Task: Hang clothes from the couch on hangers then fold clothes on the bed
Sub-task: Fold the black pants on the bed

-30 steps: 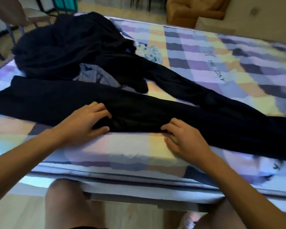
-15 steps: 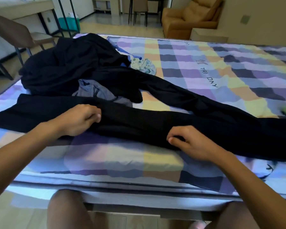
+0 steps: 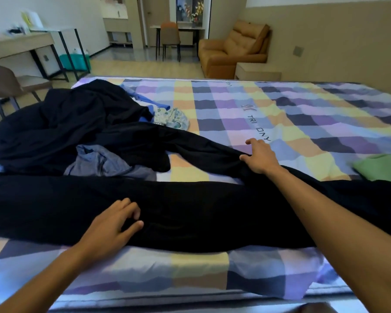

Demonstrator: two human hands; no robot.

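Note:
Black trousers (image 3: pixel 201 211) lie spread across the near part of the bed (image 3: pixel 235 105), their two legs running left and forking apart. My left hand (image 3: pixel 113 224) sits on the near leg with its fingers curled into the cloth. My right hand (image 3: pixel 259 155) reaches out to the far leg and pinches its far edge, where the fabric bunches under the thumb. A heap of dark clothes (image 3: pixel 66 123) lies at the bed's left. A grey-blue garment (image 3: pixel 104 161) and a small floral cloth (image 3: pixel 174 117) lie beside the heap.
A green cloth (image 3: pixel 382 166) lies at the bed's right edge. Beyond the bed stand an orange couch (image 3: pixel 235 50) and a low nightstand (image 3: pixel 257 72). A chair (image 3: pixel 5 82) and a desk (image 3: pixel 20 46) stand at the left.
My right hand has left the near leg's edge and moved out to the far leg. My left hand stays on the near leg. My view has lifted, showing more of the room.

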